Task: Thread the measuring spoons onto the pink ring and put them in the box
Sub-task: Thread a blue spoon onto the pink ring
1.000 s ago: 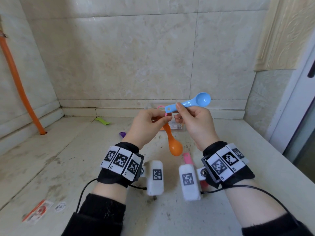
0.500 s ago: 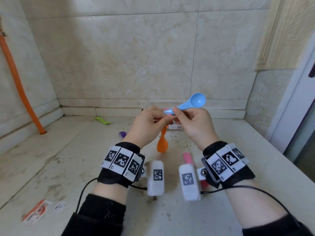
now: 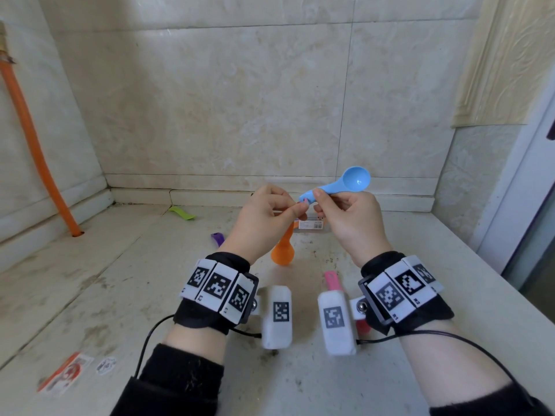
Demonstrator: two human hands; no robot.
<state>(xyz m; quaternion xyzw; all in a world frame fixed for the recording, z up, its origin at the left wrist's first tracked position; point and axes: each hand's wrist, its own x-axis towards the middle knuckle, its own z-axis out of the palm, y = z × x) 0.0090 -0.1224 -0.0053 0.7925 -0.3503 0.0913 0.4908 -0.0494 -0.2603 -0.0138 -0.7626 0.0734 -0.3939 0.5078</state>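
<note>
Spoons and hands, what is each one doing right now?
left hand: pinches the pink ring
right hand: pinches the blue spoon by its handle
blue spoon: held in the air, bowl up
orange spoon: hangs bowl down under the left hand
green spoon: lies on the counter
purple spoon: lies on the counter, partly hidden
pink spoon: lies on the counter, partly hidden

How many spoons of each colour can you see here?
Blue spoon: 1
Orange spoon: 1
Green spoon: 1
Purple spoon, partly hidden: 1
Pink spoon, partly hidden: 1
Total: 5
</note>
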